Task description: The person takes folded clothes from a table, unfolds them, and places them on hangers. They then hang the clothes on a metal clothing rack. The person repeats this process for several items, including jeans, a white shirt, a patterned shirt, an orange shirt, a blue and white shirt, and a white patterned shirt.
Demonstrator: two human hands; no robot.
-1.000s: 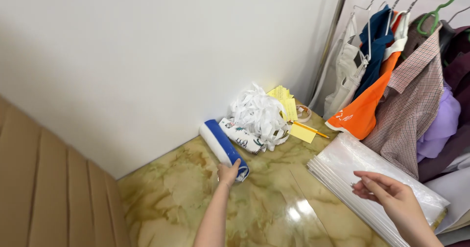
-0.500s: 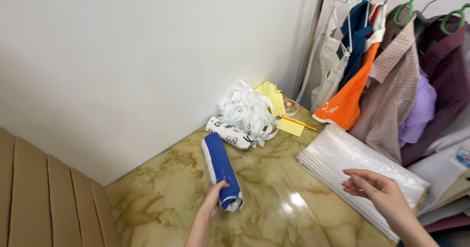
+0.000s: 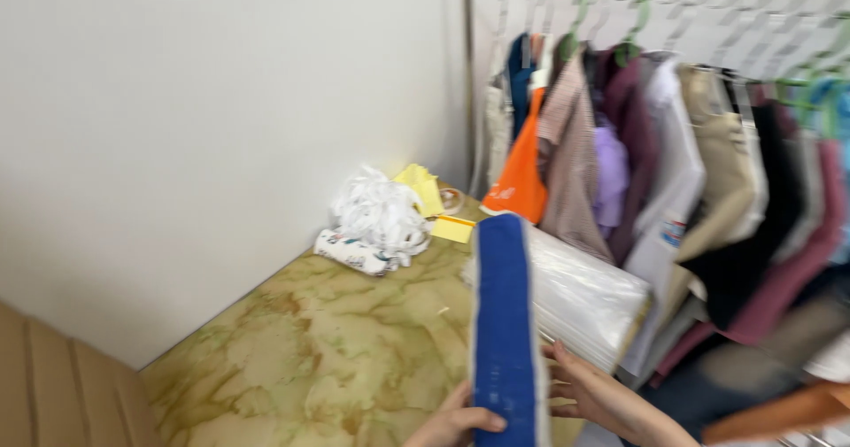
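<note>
Change: blue roll (image 3: 505, 323), lying on the table half a second ago, now stands lifted upright in front of the camera; view has swung right toward the clothes rack.
Head view, left hand (image 3: 456, 425): fingers curled round the roll's lower end, thumb across its front.
Right hand (image 3: 589, 398): just beside the roll's right edge, fingers spread loosely; touching or not, cannot tell.
Marble-pattern table (image 3: 328, 358): yellow-green, glossy.
Clear plastic package (image 3: 580, 296): flat stack, right table edge, behind the roll.
White bundle (image 3: 381, 217): far corner by the wall.
Yellow papers (image 3: 438, 208): beside the bundle.
Hanging clothes (image 3: 673, 190): orange, purple, maroon, on green hangers.
</note>
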